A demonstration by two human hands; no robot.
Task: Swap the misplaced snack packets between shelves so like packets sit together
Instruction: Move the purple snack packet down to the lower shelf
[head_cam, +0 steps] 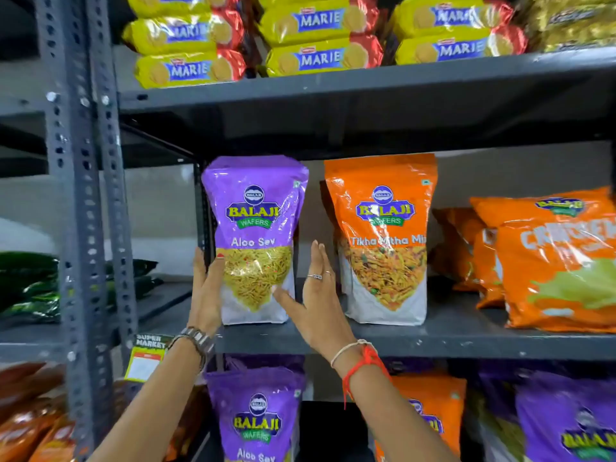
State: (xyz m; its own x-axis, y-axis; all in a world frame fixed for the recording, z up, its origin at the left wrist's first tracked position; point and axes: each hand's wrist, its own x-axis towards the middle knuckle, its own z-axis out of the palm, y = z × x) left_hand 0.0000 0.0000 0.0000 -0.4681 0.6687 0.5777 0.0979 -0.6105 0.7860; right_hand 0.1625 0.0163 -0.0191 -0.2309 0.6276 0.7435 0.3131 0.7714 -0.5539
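Observation:
A purple Aloo Sev packet (255, 228) stands upright at the left end of the middle shelf (466, 341). My left hand (206, 295) grips its lower left side, thumb on the front. My right hand (316, 295) presses flat against its lower right side, fingers pointing up. An orange Tikha Mitha Mix packet (383, 241) stands just to the right, apart from my hands. On the shelf below, another purple Aloo Sev packet (256, 418) stands beside an orange packet (436, 411) partly hidden by my right forearm.
Orange crisp bags (553, 261) fill the middle shelf's right side. Yellow Marie biscuit packs (320, 35) are stacked on the top shelf. A purple packet (566, 425) sits at lower right. A grey perforated rack post (83, 211) stands left, with green bags (30, 281) beyond.

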